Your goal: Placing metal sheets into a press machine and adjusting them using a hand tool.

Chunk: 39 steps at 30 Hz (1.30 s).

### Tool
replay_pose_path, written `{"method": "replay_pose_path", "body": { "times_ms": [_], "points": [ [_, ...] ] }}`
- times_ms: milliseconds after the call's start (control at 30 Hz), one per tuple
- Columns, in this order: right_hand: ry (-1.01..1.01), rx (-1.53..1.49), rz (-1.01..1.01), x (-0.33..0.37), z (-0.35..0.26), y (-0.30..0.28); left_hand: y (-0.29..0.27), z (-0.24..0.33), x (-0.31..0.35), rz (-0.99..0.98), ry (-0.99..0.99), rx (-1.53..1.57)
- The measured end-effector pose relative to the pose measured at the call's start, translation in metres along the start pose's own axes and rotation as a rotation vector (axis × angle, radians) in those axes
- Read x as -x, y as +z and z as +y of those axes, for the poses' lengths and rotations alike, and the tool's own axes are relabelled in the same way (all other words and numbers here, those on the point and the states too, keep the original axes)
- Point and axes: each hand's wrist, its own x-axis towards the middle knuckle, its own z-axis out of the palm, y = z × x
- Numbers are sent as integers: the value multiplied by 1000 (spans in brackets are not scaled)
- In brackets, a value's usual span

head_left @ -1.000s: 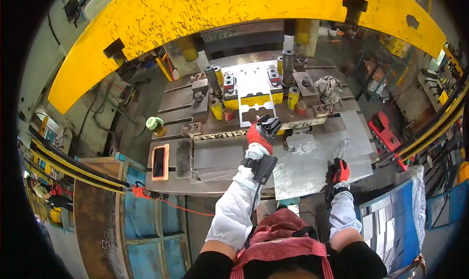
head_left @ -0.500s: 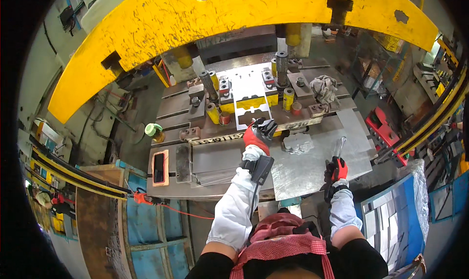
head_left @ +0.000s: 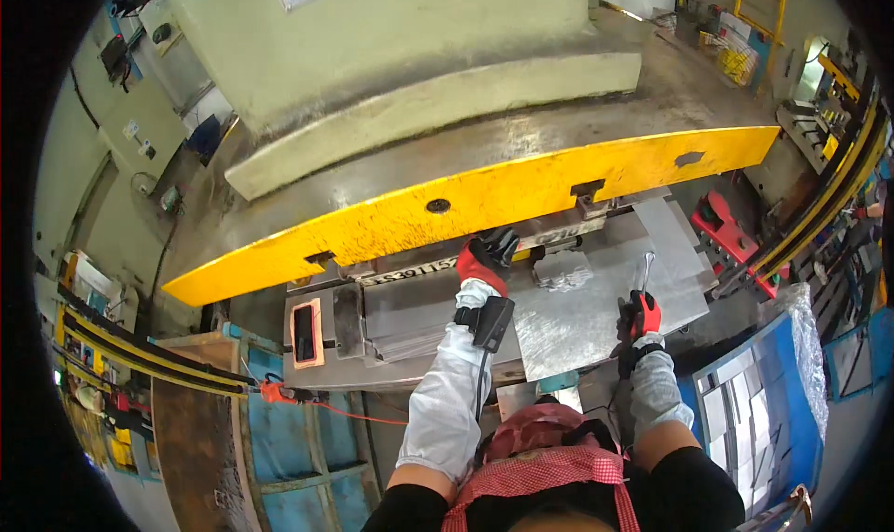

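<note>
My left hand (head_left: 488,256), in a red and black glove, is raised just in front of the lower edge of the yellow press ram (head_left: 521,189). Its fingers are loosely stretched out, with nothing visible in them. At the right, my right hand (head_left: 641,316), gloved alike, grips a slim metal hand tool (head_left: 646,269) whose shiny end points away from me. Below that tool lies a large flat metal sheet (head_left: 568,332). A small pile of cut metal pieces (head_left: 562,271) rests at the sheet's far side. The ram hides most of the die behind my left hand.
Stacked metal sheets (head_left: 410,313) lie left of centre. Beyond them are a dark steel block (head_left: 349,320) and a phone (head_left: 304,333) on a tan pad. A red control box (head_left: 724,232) stands at the right, above a blue bin (head_left: 759,411) holding flat metal pieces.
The yellow ram has come down over the die and the white-lit plate, hiding them. My left hand has drawn slightly left. My right hand has barely moved and keeps the tool.
</note>
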Motion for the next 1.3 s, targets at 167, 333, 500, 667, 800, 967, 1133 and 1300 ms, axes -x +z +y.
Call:
{"method": "replay_pose_path", "body": {
  "times_ms": [167, 333, 500, 667, 800, 967, 1133, 1300],
  "points": [
    [-62, 39, 35, 3, -3, 1, 7, -1, -2, 64, -40, -37],
    [-61, 64, -27, -3, 3, -3, -12, 5, -3, -219, -17, -24],
    [-250, 60, -118, -40, 29, -30, -16, -2, -12, -52, -69, -78],
    [-368, 184, -338, -12, 25, -12, -22, 15, -4, -53, -158, -177],
    [-421, 122, -582, 62, -33, 109, -20, 12, 1, 22, -61, -276],
    [-350, 367, -952, 57, -90, 255, -30, 10, 7, 59, -108, -159],
    [-992, 679, -1372, -10, -91, 318, -30, 8, 33, 18, -57, -229],
    [18, 171, -1142, 42, -80, 257, -57, 48, 124, -245, 432, -1578]
  ]
}}
